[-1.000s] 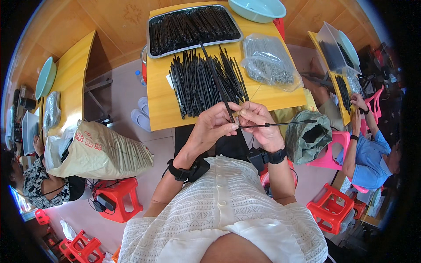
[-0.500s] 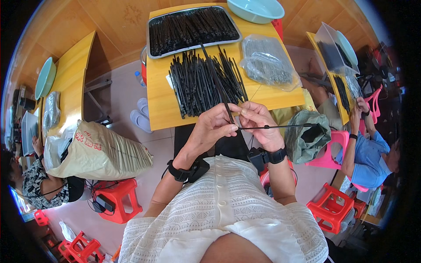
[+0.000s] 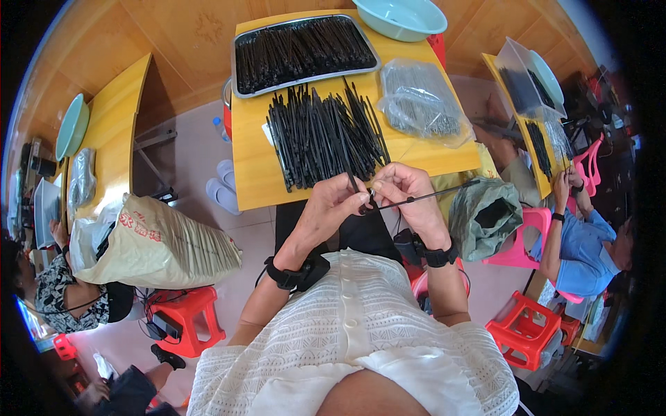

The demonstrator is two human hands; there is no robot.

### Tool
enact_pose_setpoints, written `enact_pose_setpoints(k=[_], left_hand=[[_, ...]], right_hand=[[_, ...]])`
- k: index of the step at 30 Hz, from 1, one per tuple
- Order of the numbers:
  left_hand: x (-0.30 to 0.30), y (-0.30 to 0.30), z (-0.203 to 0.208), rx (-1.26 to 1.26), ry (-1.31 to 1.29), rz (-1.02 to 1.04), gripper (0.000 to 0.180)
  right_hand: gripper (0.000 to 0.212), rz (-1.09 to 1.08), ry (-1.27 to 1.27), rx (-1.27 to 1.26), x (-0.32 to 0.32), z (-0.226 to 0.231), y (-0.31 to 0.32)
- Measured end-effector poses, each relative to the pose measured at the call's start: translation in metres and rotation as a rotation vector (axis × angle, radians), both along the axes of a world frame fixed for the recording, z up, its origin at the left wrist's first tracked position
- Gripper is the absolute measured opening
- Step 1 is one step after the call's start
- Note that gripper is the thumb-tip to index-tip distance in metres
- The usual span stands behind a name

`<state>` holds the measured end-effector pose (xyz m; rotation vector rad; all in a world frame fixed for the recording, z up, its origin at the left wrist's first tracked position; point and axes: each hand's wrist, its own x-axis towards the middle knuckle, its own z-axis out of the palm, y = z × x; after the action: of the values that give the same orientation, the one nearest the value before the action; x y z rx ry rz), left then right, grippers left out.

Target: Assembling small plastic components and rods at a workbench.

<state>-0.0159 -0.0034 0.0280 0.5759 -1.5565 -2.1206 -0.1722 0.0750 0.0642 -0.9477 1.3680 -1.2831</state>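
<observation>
My left hand (image 3: pixel 338 200) is closed, with a thin black rod (image 3: pixel 352 182) pinched between thumb and fingers. The rod points up toward the pile on the table. A second thin black rod (image 3: pixel 444 191) meets the first at my left fingertips and runs right, across my right palm. My right hand (image 3: pixel 411 197) is also closed, thumb and forefinger pinching at this meeting point. A small shiny spot shows there, but what those fingers hold is too small to make out. Just beyond my hands, a loose pile of black rods (image 3: pixel 322 135) lies on the yellow table (image 3: pixel 253 177).
Behind the pile stands a metal tray (image 3: pixel 312 80) full of dark rods. Right of them are a clear plastic bag (image 3: pixel 423 100) of thin grey rods and a pale green basin (image 3: pixel 402 19). A green sack (image 3: pixel 472 229) stands by my right arm. People work at both sides.
The left-hand rod has dropped lower and nearer me. The second rod's far end has tilted up. At the lower left, a person's leg and dark clothing have come into view.
</observation>
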Motion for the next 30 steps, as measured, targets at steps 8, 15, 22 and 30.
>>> enact_pose_setpoints(k=[8,15,22,30], left_hand=[[0.002,-0.003,-0.001,0.008,-0.026,0.006,0.010],[0.003,-0.003,-0.011,0.115,0.019,0.094,0.009],[0.001,-0.002,-0.007,0.123,0.021,0.095,0.007],[-0.002,0.005,-0.004,-0.020,0.002,0.029,0.006]], right_hand=[[0.014,0.000,-0.040,0.044,0.001,-0.005,-0.009],[0.046,-0.215,-0.452,-0.159,-0.003,-0.007,-0.001],[0.022,-0.275,-0.279,-0.195,-0.006,-0.007,-0.006],[0.020,-0.287,-0.260,-0.125,-0.006,-0.012,-0.018]])
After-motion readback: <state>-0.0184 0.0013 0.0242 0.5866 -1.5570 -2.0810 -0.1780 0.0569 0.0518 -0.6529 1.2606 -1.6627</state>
